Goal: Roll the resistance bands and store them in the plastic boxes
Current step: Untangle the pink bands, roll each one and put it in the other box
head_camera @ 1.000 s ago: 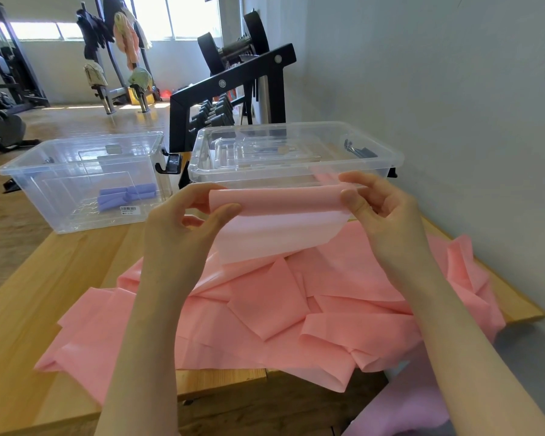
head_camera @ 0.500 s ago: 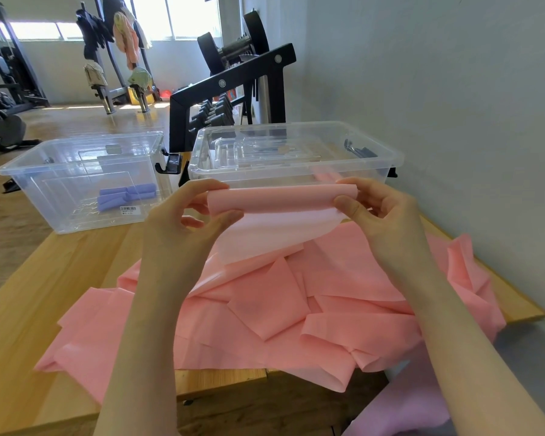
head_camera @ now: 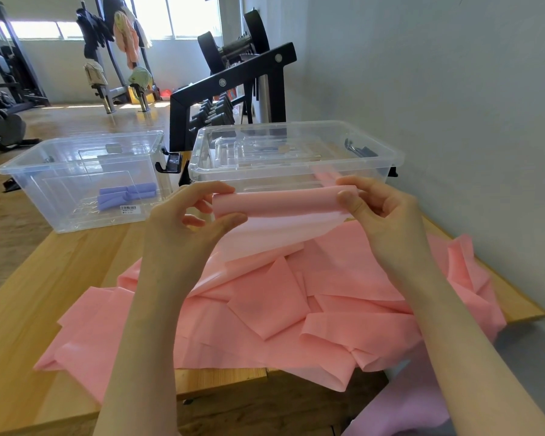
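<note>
- My left hand (head_camera: pixel 183 221) and right hand (head_camera: pixel 378 212) each pinch one end of the pink band roll (head_camera: pixel 277 204).
- Its long axis runs hand to hand, loose tail dropping to the table (head_camera: pixel 44 278).
- The right-hand plastic box (head_camera: pixel 296 165) sits just behind.

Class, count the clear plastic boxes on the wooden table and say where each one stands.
2. One plastic box stands at the table's far left and holds purple rolls; the other plastic box stands at the far right, by the wall.
</note>
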